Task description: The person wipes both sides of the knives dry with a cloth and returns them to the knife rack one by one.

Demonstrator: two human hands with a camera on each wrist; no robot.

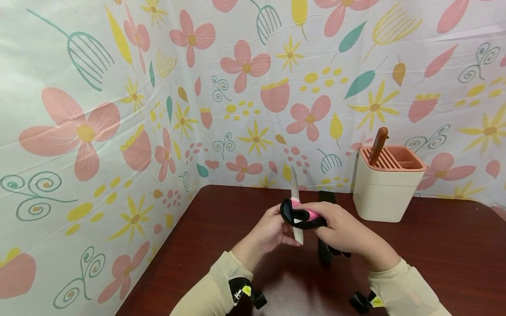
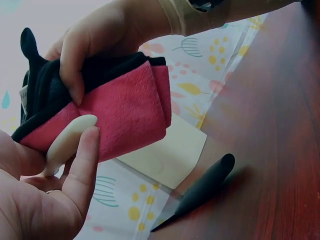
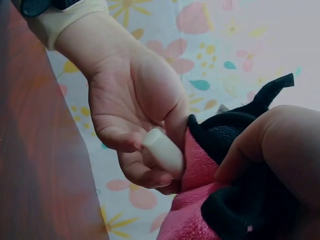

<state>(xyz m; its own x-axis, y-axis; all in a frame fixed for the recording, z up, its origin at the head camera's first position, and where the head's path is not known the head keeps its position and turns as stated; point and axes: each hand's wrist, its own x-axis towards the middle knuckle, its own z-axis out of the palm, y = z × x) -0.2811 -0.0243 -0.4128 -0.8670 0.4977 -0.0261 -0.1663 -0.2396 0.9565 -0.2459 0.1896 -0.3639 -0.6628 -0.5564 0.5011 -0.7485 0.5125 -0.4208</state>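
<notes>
A pale-handled knife in my left grip, a plush cloth in my right grip

I have the knife raised above the counter, its blade pointing away from me and upward, toward the flowered backdrop. My left grip is closed on the handle, fingers and thumb curled round its smooth end. My right grip pinches the folded cloth, pink and fuzzy on one face, black at the edging and inside. The cloth crosses the knife about where blade meets handle; whether it wraps fully round, I cannot tell.

I judge the knife light and stiff, nothing fragile, but that smooth handle could turn or slip if I held it loosely. The best hold is low on the handle, well clear of the blade. The cloth should be soft and limp, so it needs a firm pinch through its folds, with enough thickness between my fingers and any edge.

Near my right side a dark-handled utensil lies on the counter. Beyond it stands a cream holder with a brown handle rising from its slotted top.
</notes>
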